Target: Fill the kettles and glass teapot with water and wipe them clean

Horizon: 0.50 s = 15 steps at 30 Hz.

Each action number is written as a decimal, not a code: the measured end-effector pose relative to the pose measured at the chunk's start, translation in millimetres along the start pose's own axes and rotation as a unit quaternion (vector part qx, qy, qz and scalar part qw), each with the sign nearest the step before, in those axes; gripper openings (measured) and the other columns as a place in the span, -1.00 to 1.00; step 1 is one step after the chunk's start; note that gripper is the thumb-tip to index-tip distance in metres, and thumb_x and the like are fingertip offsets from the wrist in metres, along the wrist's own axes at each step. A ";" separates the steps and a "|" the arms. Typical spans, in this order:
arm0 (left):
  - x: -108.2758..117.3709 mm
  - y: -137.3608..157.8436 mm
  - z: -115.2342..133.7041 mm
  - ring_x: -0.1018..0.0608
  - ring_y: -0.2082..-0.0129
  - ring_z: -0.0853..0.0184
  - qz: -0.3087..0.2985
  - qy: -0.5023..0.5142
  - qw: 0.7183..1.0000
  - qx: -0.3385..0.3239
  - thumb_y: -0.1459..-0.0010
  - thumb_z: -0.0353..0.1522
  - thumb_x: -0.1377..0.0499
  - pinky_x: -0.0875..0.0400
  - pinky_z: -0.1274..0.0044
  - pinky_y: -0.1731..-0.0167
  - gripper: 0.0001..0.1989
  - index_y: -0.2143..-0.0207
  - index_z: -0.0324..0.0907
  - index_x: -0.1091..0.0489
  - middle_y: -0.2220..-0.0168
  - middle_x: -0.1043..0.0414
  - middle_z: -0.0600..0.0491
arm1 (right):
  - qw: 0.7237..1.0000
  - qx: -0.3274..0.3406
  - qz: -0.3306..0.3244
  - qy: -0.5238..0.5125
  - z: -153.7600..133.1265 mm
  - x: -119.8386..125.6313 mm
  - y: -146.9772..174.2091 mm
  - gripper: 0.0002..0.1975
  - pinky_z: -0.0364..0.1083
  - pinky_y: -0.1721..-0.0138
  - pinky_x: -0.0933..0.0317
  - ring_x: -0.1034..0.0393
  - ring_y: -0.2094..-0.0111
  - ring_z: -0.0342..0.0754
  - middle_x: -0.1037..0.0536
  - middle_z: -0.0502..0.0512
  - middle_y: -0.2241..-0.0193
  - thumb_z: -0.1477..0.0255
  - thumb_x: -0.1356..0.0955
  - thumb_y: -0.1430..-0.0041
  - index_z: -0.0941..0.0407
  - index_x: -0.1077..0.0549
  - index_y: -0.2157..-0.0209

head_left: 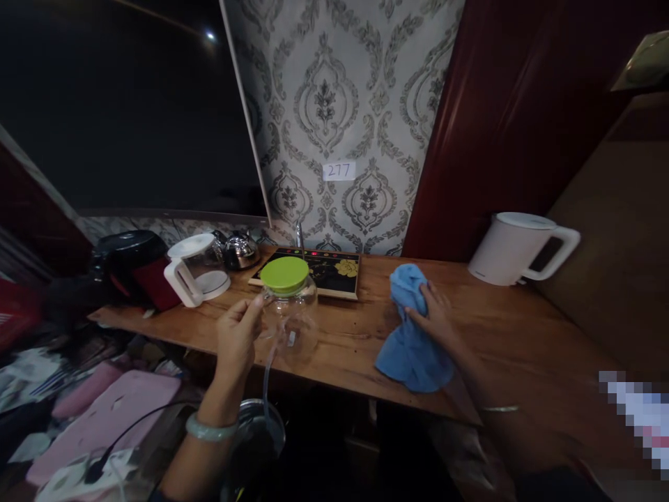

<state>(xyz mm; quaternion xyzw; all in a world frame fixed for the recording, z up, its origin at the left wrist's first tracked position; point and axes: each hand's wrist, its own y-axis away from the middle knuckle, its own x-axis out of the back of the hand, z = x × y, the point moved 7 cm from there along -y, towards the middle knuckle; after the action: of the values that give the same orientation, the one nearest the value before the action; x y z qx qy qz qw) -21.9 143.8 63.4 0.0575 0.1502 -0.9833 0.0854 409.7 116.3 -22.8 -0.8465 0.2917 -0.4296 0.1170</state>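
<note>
My left hand (240, 338) is closed on the side of a clear glass pitcher (300, 322), where its handle is. A bright green lid (284, 275) covers the pitcher's top. It is at the front part of the wooden table; whether its base touches the wood I cannot tell. On the right, my right hand (431, 314) grips a blue cloth (412, 348), bunched at the top and hanging down over the tabletop. Cloth and pitcher are apart.
Behind the pitcher lies a black panel with gold flowers (334, 275) and a thin spout. Left stand a glass kettle with white handle (196, 268), a steel kettle (240, 249) and a black-red kettle (136, 268). A white kettle (512, 247) stands right. Below is a metal bucket (261, 432).
</note>
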 end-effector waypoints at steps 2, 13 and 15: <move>-7.8 0.7 -6.1 -0.05 0.69 0.56 -0.001 -0.008 1.000 -0.003 0.06 -0.10 -0.32 0.07 0.65 0.70 -0.56 0.63 -0.17 -0.19 0.69 -0.01 0.26 | 0.996 0.018 -0.031 0.085 -1.6 -12.2 7.3 -0.30 0.34 -0.25 0.03 0.07 -0.36 0.36 -0.12 0.32 -0.36 0.23 -0.34 -0.10 0.13 -0.26 -0.27; -35.9 5.0 -22.7 -0.09 0.65 0.51 0.006 -0.058 0.998 -0.038 -0.06 -0.09 -0.23 0.02 0.61 0.64 -0.57 0.64 -0.15 -0.17 0.68 -0.02 0.24 | 0.968 0.111 -0.169 0.152 9.3 -69.0 52.7 -0.51 0.28 -0.20 -0.11 -0.09 -0.33 0.26 -0.26 0.18 -0.32 0.30 -0.28 -0.23 -0.01 -0.39 -0.19; -38.1 5.7 -22.9 -0.11 0.64 0.49 0.008 -0.072 0.997 -0.037 -0.05 -0.09 -0.24 0.00 0.60 0.64 -0.57 0.65 -0.14 -0.18 0.68 -0.04 0.23 | 0.976 0.102 -0.143 0.129 3.8 -63.6 45.5 -0.51 0.29 -0.20 -0.12 -0.13 -0.31 0.26 -0.32 0.21 -0.28 0.34 -0.30 -0.18 0.02 -0.43 -0.15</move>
<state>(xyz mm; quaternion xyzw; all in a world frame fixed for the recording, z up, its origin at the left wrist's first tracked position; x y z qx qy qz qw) 18.4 151.1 45.4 -0.0156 0.1795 -0.9779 0.1061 365.5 117.4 -87.3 -0.8007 0.1349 -0.5748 0.1014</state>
